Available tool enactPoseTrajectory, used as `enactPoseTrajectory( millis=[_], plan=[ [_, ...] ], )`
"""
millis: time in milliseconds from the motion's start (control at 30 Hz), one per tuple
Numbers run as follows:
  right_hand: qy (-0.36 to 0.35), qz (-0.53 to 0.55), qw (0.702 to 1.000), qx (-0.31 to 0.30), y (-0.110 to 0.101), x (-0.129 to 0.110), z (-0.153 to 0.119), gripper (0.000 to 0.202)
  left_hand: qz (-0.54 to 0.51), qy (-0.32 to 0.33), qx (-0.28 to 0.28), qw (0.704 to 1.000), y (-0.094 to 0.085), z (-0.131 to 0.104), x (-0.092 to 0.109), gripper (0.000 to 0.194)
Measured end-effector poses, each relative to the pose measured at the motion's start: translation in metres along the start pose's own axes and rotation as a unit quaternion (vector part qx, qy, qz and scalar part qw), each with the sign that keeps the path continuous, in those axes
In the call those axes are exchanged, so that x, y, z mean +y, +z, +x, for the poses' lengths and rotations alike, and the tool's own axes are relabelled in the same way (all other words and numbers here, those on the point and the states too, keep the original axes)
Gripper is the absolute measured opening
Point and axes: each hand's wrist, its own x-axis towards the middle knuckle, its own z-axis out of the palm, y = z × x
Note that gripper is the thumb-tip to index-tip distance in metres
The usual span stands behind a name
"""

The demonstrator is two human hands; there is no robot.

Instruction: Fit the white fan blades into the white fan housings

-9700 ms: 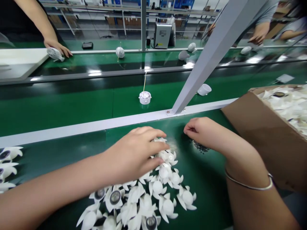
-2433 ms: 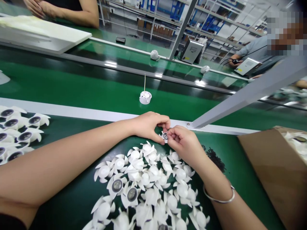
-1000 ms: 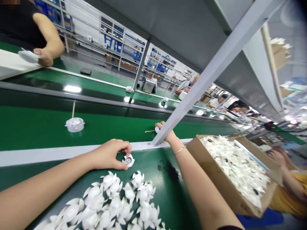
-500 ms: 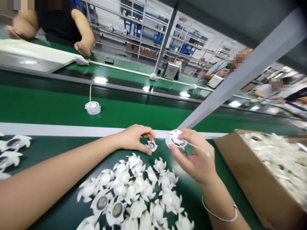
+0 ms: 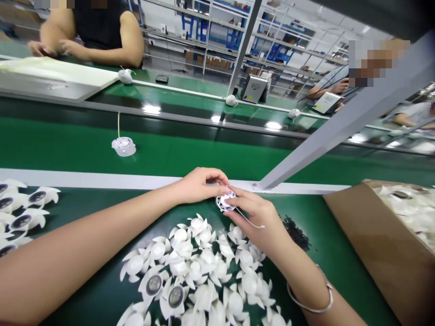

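Observation:
A round white fan housing (image 5: 223,202) with open spokes and a thin white wire is between my two hands, just above the near worktop. My right hand (image 5: 253,210) grips it from the right, its fingers over the spoked face and the wire trailing under them. My left hand (image 5: 207,185) closes on its upper left edge, thumb and fingertips touching it. The small impeller is not visible now; the housing and fingers cover that spot. Below lies a heap of white fan impellers (image 5: 195,270), two showing dark round centres.
More impellers (image 5: 22,222) lie at left. A cardboard box (image 5: 370,240) of white parts stands right, near small black pieces (image 5: 296,233). Another wired housing (image 5: 123,146) sits on the green belt (image 5: 176,156). A slanted grey post (image 5: 306,145) rises behind my right hand. Co-workers sit across.
My right hand has brought the fan housing left to my left hand, which held an impeller; the two hands now meet. The view has shifted, and the black pieces show more fully.

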Motion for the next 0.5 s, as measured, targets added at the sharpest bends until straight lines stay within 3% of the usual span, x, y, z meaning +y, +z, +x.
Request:
enactPoseTrajectory(
  millis=[133,300,400,500],
  plan=[
    [0.017,0.061,0.998,-0.007,-0.0031,0.0071,0.0047,0.022,-0.003,-0.031,-0.003,1.000,0.0012,0.0003,0.0011,0.029],
    [-0.033,0.065,0.997,0.032,-0.0085,0.0096,0.0049,0.021,0.028,-0.009,0.006,1.000,0.0040,-0.0026,0.0015,0.032],
    [0.025,0.096,0.993,0.066,-0.0093,0.0048,0.0039,0.015,-0.005,-0.010,0.002,1.000,0.0032,-0.0029,0.0014,0.036],
    [0.128,0.229,0.962,0.076,-0.0082,0.0017,0.0028,0.012,-0.015,-0.003,-0.004,1.000,0.0012,-0.0032,0.0017,0.033]
  ],
)
